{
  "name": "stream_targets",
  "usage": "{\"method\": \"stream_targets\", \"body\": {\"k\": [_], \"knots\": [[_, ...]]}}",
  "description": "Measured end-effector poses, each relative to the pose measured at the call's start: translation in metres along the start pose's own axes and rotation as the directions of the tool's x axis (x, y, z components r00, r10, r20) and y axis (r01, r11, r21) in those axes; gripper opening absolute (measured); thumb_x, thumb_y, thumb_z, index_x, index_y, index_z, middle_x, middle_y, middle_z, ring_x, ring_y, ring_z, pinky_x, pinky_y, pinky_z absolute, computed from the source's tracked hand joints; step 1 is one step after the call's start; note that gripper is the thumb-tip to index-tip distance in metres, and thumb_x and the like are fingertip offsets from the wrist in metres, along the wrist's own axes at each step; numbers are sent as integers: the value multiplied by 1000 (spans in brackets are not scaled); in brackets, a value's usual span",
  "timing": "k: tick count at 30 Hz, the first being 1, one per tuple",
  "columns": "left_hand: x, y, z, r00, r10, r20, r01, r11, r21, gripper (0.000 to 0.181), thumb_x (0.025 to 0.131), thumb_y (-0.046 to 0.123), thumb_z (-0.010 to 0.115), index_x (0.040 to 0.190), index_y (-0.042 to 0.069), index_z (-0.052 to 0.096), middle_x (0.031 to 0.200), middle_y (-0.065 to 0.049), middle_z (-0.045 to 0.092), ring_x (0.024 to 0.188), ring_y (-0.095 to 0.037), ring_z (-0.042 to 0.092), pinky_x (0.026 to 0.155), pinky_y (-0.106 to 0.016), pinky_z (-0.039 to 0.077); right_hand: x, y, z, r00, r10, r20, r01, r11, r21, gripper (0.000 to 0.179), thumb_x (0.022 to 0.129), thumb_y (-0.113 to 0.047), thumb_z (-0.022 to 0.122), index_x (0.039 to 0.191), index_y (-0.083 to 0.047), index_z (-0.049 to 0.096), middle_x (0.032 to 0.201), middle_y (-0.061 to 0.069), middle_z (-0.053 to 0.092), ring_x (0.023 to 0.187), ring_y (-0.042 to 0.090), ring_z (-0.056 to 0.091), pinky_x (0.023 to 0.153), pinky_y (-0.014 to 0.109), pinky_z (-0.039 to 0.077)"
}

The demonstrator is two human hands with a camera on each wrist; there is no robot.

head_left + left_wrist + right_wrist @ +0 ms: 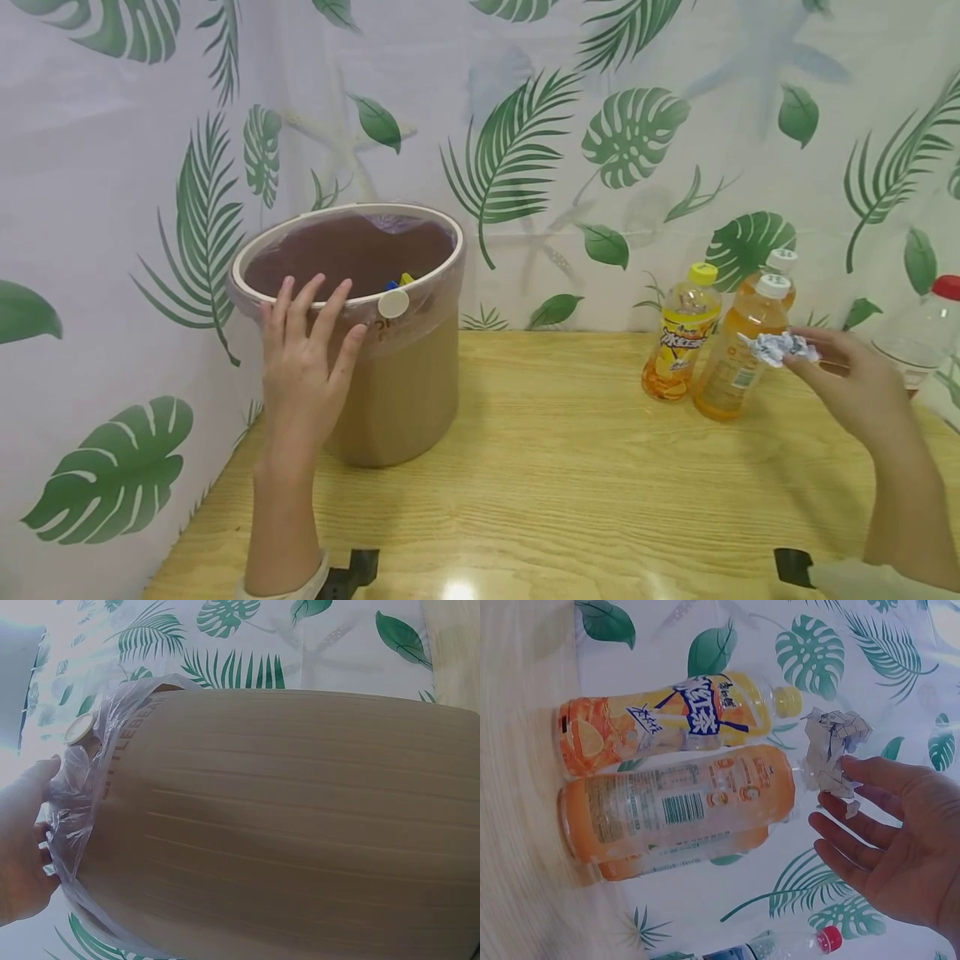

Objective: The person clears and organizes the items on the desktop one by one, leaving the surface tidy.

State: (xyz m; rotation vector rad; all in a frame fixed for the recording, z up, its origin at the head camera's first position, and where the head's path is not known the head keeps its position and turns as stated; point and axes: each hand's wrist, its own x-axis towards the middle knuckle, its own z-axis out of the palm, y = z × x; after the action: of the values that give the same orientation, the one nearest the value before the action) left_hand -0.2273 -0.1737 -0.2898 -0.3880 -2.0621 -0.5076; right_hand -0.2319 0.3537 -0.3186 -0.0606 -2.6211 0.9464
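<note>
A tall brown trash bin (pixel 408 392) with a pale rim and a clear plastic liner (pixel 73 825) stands at the left of the table. My left hand (pixel 300 358) rests on its near rim, fingers spread and tips reaching over the edge, thumb along the outside. At the right, my right hand (pixel 862 387) pinches a crumpled piece of paper (pixel 776 347) between thumb and forefinger. Its other fingers spread loosely in the right wrist view. The paper (pixel 831 746) is held up beside the caps of the drink bottles, overlapping one white cap.
A yellow-capped tea bottle (pixel 675 350) and two white-capped orange drink bottles (pixel 731 367) stand upright near the back wall. A red-capped bottle (pixel 918 329) is farther right, partly behind my right hand. Small blue and yellow items (pixel 406 279) show inside the bin. Leaf-printed sheeting (pixel 525 167) covers the walls.
</note>
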Motion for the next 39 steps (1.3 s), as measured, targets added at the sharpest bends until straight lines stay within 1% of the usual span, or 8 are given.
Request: {"method": "stream_targets", "body": {"k": [4, 6, 8, 11, 13, 18, 30, 39], "knots": [[1, 0, 0, 1000, 1, 3, -1, 1000, 5, 54, 97, 49, 32, 132, 13, 49, 138, -13, 38, 136, -26, 15, 110, -44, 3, 1, -5, 4, 999, -45, 14, 45, 999, 4, 58, 93, -37, 52, 134, 1, 41, 126, 34, 41, 107, 54, 43, 76, 54, 46], [1, 0, -1, 1000, 1, 6, -1, 1000, 6, 53, 97, 49, 32, 132, 13, 49, 138, -13, 38, 136, -27, 15, 110, -44, 2, 2, -7, 5, 997, -83, 11, 83, 997, 7, 53, 92, -34, 55, 131, 0, 45, 124, 32, 45, 104, 35, 54, 73, 35, 49], [1, 1, -1, 1000, 0, 11, 0, 1000, 8, 54, 97, 49, 31, 133, 13, 49, 138, -13, 37, 136, -27, 14, 110, -44, 2, 1, -11, 7, 995, -103, 17, 102, 995, 21, 51, 92, -32, 55, 131, -1, 46, 124, 30, 46, 104, 34, 54, 73, 34, 48], [1, 1, -2, 1000, -2, 17, 2, 1000, 6, 54, 97, 49, 31, 133, 13, 48, 138, -13, 37, 136, -27, 14, 110, -44, 2, 0, -16, 11, 993, -119, 20, 118, 992, 41, 50, 92, -31, 56, 131, -1, 46, 126, 29, 45, 105, 33, 54, 77, 46, 47], [1, 2, -2, 1000, -3, 21, 3, 1000, 4, 54, 97, 49, 31, 133, 13, 48, 138, -13, 37, 136, -27, 14, 110, -44, 2, 0, -20, 15, 992, -123, 25, 122, 991, 46, 50, 92, -31, 56, 132, -2, 45, 127, 29, 45, 108, 49, 45, 76, 52, 46], [1, 1, -2, 1000, -6, 25, 6, 1000, 3, 54, 97, 49, 31, 133, 13, 48, 138, -13, 37, 136, -26, 13, 110, -44, 1, -1, -29, 25, 984, -178, 16, 177, 983, 51, 45, 91, -27, 58, 127, -1, 50, 122, 25, 49, 105, 47, 49, 72, 37, 50], [1, -1, -2, 1000, -5, 14, 5, 1000, 5, 54, 97, 50, 31, 133, 13, 49, 139, -13, 37, 136, -27, 14, 110, -44, 1, -4, -64, 52, 960, -274, 62, 265, 957, 119, 40, 90, -26, 61, 125, -9, 55, 119, 15, 57, 104, 36, 54, 75, 29, 48], [1, -1, 1, 1000, -2, 8, 2, 1000, -3, 56, 96, 51, 31, 132, 12, 50, 138, -13, 38, 135, -29, 15, 110, -44, 2, -2, -92, 69, 942, -322, 93, 302, 936, 181, 42, 90, -28, 60, 125, -7, 54, 118, 18, 57, 106, 40, 53, 80, 55, 45]]}}
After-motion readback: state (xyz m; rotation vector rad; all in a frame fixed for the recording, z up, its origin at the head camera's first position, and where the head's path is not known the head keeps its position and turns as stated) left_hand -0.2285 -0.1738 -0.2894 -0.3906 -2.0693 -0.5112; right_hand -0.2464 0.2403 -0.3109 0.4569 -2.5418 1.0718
